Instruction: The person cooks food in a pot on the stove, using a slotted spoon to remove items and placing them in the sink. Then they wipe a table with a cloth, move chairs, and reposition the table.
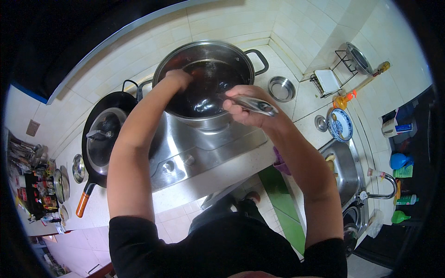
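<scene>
A large stainless steel pot [208,121] with dark liquid in it stands on the gas stove [208,146]. Inside its left part is my left hand [180,79], its fingers hidden or too dark to make out. My right hand [248,106] is above the pot's right front rim, closed around the metal handle of a utensil [255,104]. The handle's end points right; the utensil's other end is not clearly visible. Left of the pot, a black wok [91,146] with a wooden-tipped handle holds a glass lid [104,144].
Right of the pot sit a small steel bowl [282,89], a blue-and-white bowl [340,125] and an orange pump bottle [343,100]. A steel sink [342,173] with a faucet [382,195] lies at right. Another steel bowl [79,168] is beside the wok.
</scene>
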The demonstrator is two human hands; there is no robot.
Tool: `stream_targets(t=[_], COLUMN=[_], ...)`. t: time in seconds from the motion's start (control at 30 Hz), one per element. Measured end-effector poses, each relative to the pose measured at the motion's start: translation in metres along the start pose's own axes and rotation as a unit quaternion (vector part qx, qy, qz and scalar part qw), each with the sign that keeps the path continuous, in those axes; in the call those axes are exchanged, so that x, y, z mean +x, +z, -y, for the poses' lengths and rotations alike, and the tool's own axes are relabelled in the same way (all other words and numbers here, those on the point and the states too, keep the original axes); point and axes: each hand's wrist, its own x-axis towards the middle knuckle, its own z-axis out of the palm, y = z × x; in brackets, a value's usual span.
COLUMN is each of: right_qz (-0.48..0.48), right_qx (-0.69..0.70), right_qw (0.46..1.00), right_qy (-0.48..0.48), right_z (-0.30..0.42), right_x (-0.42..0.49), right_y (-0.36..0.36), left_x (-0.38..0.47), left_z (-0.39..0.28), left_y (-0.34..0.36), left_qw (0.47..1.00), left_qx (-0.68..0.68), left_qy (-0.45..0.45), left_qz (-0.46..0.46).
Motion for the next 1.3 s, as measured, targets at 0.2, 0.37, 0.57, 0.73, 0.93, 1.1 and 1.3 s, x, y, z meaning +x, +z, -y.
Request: stream_targets(t=[0.2,0.37,0.57,0.73,0.93,1.1,1.3], right_qz=[0.078,0.029,-0.012,-0.150,-0.135,-0.130,-0.203], right_qx=[0.004,-0.005,-0.108,-0.418,-0.326,-0.378,-0.871], right_qw=[0.990,0.993,0.993,0.892,0.936,0.916,0.443], right_qy=[-0.121,-0.114,-0.054,-0.087,0.003,-0.006,-0.058], right_z=[-0.011,-0.014,-0.012,-0.015,-0.007,0.003,0.020], right_x=[-0.010,-0.015,-0.025,-0.018,-0.006,-0.025,-0.020], right_y=[-0.030,-0.023,0.011,0.044,0.055,0.048,0.064], left_x=[-0.003,-0.014,-0.005,0.014,0.025,-0.003,-0.061], left_z=[0.007,0.012,0.018,0.026,0.018,-0.002,-0.010], left_y=[0.000,0.006,0.025,0.043,0.048,0.027,-0.004], left_qw=[0.997,0.986,0.980,0.990,0.971,0.962,0.993], left_qx=[-0.023,-0.062,-0.122,-0.143,-0.055,0.032,-0.071], left_qy=[0.037,0.035,0.017,-0.007,0.115,0.195,0.056], left_qz=[-0.069,-0.149,-0.159,-0.016,0.200,0.190,-0.079])
